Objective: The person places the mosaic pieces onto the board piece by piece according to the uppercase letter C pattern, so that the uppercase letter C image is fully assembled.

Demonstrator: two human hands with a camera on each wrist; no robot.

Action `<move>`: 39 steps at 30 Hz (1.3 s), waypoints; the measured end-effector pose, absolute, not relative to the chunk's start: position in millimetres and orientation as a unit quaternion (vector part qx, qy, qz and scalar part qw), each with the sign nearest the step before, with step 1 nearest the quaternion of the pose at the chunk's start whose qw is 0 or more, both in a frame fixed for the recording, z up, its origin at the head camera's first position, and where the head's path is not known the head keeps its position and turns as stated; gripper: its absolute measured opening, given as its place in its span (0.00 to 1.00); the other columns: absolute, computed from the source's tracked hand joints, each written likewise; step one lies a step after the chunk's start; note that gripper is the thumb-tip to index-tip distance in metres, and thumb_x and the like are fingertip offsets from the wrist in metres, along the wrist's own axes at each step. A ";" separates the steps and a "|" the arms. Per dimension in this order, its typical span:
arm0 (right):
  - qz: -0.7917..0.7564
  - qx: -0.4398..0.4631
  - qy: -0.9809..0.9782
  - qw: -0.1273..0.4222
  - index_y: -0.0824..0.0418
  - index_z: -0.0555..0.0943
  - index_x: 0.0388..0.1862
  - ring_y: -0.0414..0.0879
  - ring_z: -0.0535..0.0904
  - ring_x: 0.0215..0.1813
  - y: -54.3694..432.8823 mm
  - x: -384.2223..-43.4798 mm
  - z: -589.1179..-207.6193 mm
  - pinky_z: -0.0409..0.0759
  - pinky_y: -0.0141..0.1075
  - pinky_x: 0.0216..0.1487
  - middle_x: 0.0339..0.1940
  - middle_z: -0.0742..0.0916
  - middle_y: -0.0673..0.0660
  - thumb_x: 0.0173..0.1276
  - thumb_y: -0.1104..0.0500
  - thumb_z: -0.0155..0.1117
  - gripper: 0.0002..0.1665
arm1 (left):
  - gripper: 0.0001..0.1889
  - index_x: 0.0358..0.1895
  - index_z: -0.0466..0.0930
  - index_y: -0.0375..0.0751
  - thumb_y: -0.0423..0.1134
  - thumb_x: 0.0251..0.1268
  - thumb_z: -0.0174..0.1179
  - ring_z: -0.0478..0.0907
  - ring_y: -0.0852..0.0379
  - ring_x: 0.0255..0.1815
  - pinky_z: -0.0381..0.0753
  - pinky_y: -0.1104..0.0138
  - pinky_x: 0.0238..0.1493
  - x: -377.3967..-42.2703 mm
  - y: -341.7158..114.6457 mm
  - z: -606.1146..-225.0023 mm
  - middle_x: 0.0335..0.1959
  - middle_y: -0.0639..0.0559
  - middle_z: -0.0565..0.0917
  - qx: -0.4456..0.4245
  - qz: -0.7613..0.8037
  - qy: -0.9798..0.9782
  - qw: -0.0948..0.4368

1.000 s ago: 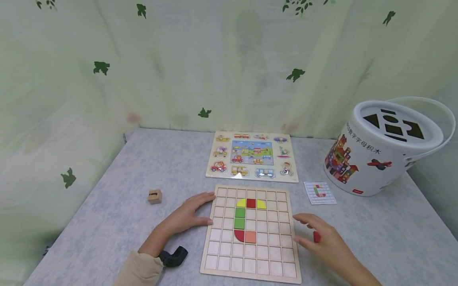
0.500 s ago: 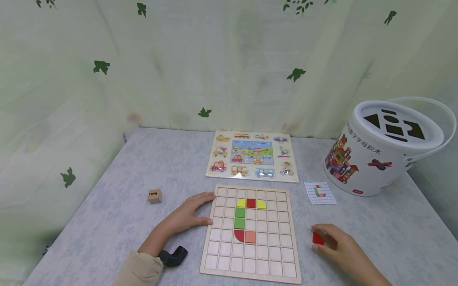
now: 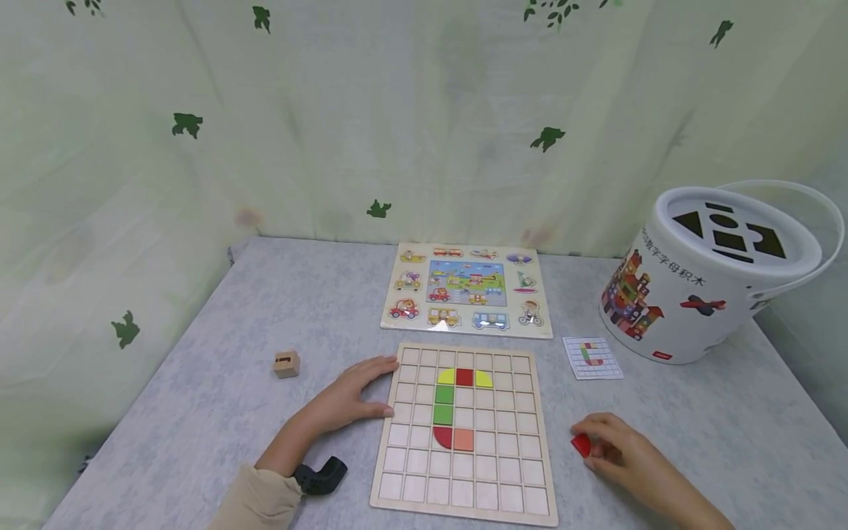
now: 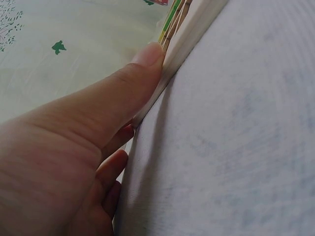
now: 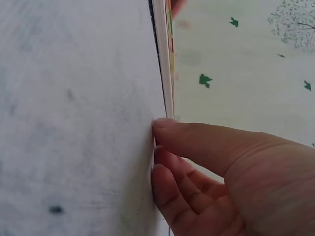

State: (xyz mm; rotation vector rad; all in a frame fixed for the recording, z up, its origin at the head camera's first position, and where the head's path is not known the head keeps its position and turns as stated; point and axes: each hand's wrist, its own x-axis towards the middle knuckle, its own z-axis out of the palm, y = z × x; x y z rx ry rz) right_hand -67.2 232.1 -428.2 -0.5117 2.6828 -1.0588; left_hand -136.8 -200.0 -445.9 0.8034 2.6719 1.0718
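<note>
Head view, with the wooden grid board [image 3: 464, 434] as landmark, read left to right. A small wooden cube [image 3: 287, 364] lies well to the left of the board on the grey desk [image 3: 218, 368]. The left hand [image 3: 347, 397] rests flat against the board's left edge, fingers [image 3: 380, 364] nearly straight and gripping nothing; the left wrist view shows the thumb [image 4: 133, 83] pressed along that edge. A black object [image 3: 321, 475] lies just left of the board's near corner. Inside the board, yellow, red, green and orange tiles [image 3: 457, 408] occupy cells of the middle columns. Behind the board lies a vehicle picture puzzle [image 3: 467, 288]. Just right of the board, on the desk, the right hand [image 3: 616, 449] has its fingers curled, pinching a small red piece [image 3: 581, 444] at desk level, apart from the board's right edge. Beyond, right of the board's far corner, lie a pattern card [image 3: 592, 357] and a white bucket [image 3: 709, 276] with shape slots in its lid.
</note>
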 end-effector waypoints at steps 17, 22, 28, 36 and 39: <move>-0.351 -0.179 0.916 0.077 0.56 0.78 0.45 0.35 0.68 0.30 215.2 -68.7 -419.5 0.71 0.27 0.26 0.33 0.76 0.45 0.57 0.53 0.65 0.16 | 0.40 0.65 0.62 0.41 0.56 0.49 0.62 0.54 0.46 0.66 0.52 0.49 0.63 -137.1 -199.9 -444.2 0.66 0.48 0.62 0.268 0.352 0.893 0.082; -0.371 -0.219 0.901 0.051 0.57 0.78 0.45 0.34 0.68 0.28 195.7 -66.6 -406.1 0.70 0.27 0.25 0.33 0.76 0.44 0.57 0.56 0.66 0.16 | 0.40 0.65 0.62 0.42 0.56 0.49 0.62 0.53 0.46 0.66 0.53 0.48 0.62 -137.3 -199.9 -444.7 0.66 0.49 0.62 0.267 0.355 0.892 0.083; -0.387 -0.276 0.879 0.036 0.56 0.78 0.45 0.33 0.68 0.28 166.4 -67.8 -403.7 0.70 0.25 0.24 0.33 0.76 0.42 0.58 0.55 0.64 0.15 | 0.40 0.65 0.62 0.43 0.56 0.49 0.62 0.53 0.47 0.66 0.52 0.49 0.63 -137.4 -199.9 -445.9 0.66 0.49 0.62 0.266 0.355 0.892 0.083; -0.331 -0.296 0.894 0.062 0.51 0.79 0.44 0.33 0.67 0.29 138.3 -72.5 -417.8 0.69 0.24 0.26 0.32 0.74 0.40 0.61 0.50 0.62 0.13 | 0.40 0.66 0.61 0.44 0.57 0.50 0.62 0.53 0.47 0.67 0.52 0.48 0.62 -137.9 -199.3 -445.5 0.66 0.50 0.61 0.263 0.356 0.892 0.088; -0.307 -0.309 0.899 0.042 0.51 0.79 0.43 0.33 0.67 0.29 131.2 -76.3 -424.3 0.69 0.24 0.28 0.34 0.74 0.39 0.59 0.52 0.64 0.12 | 0.40 0.66 0.62 0.44 0.57 0.50 0.62 0.53 0.46 0.66 0.53 0.48 0.62 -137.6 -199.6 -444.9 0.66 0.50 0.62 0.263 0.356 0.893 0.088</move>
